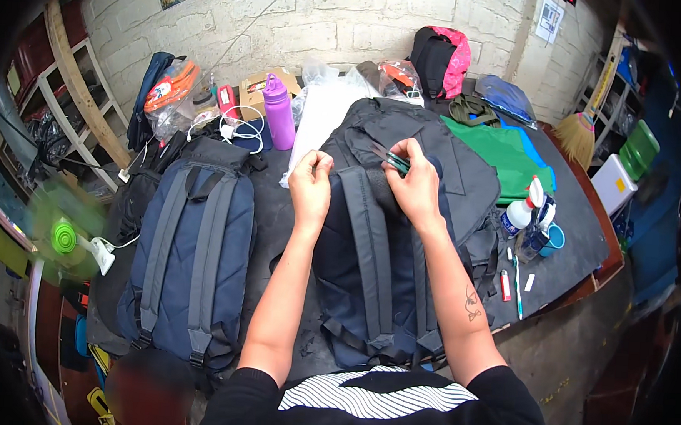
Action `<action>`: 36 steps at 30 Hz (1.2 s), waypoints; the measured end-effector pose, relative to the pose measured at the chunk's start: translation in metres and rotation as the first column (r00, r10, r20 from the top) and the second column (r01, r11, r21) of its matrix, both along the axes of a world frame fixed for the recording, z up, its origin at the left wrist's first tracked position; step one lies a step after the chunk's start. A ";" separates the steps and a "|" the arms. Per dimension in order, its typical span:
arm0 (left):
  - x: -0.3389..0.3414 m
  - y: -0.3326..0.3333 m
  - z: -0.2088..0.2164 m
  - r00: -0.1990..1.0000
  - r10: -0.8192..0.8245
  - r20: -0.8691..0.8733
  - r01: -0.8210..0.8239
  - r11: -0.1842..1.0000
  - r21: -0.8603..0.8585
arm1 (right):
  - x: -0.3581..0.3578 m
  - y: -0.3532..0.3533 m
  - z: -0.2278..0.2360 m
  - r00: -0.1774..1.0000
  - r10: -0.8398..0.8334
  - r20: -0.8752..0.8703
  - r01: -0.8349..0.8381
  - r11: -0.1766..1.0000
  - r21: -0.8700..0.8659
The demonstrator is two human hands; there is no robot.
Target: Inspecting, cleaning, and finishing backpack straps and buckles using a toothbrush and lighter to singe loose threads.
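Observation:
My right hand (416,187) is closed around a pair of thread snips (389,160), their metal blades pointing up and to the left. My left hand (309,186) is held in a pinch beside it; whatever its fingertips may hold is too small to make out. Below both hands stands a navy backpack (398,292) with its grey shoulder straps (368,252) facing me. Behind the snips lies a large black bag (451,157). To the left, a second navy backpack (234,261) with grey straps lies on the dark table (274,232).
A purple bottle (278,117) and a white cable (241,123) are at the back left. On the right are green fabric (505,163), a spray bottle (519,214), a blue cup (555,239), a toothbrush (517,287) and a red lighter (505,286). A green fan (63,236) spins at left.

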State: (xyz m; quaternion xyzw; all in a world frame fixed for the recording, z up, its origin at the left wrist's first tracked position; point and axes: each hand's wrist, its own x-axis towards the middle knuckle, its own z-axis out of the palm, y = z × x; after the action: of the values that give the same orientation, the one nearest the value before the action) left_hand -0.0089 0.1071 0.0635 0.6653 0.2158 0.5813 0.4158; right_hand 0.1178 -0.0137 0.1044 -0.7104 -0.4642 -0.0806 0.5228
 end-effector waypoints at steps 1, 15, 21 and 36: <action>0.000 -0.001 0.001 0.995 0.076 -0.065 -0.074 0.997 0.031 | 0.000 0.001 0.000 0.999 0.034 -0.002 -0.034 0.999 0.038; 0.009 -0.027 0.006 0.962 0.271 0.024 -0.267 0.920 0.287 | -0.043 -0.008 0.023 0.865 -0.006 0.501 0.077 0.990 -0.121; 0.011 -0.025 0.002 0.963 0.267 0.038 -0.265 0.913 0.309 | -0.040 -0.007 0.029 0.797 0.029 0.604 0.072 0.987 -0.142; 0.012 -0.008 0.019 0.907 0.292 -0.303 -0.208 0.937 0.281 | -0.022 -0.006 0.025 0.981 -0.018 0.192 0.057 0.978 -0.199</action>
State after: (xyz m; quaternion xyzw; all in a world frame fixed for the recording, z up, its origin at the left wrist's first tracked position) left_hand 0.0030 0.0991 0.0825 0.7679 0.2958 0.5282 0.2092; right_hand 0.0962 -0.0196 0.1290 -0.7580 -0.5042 -0.1097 0.3990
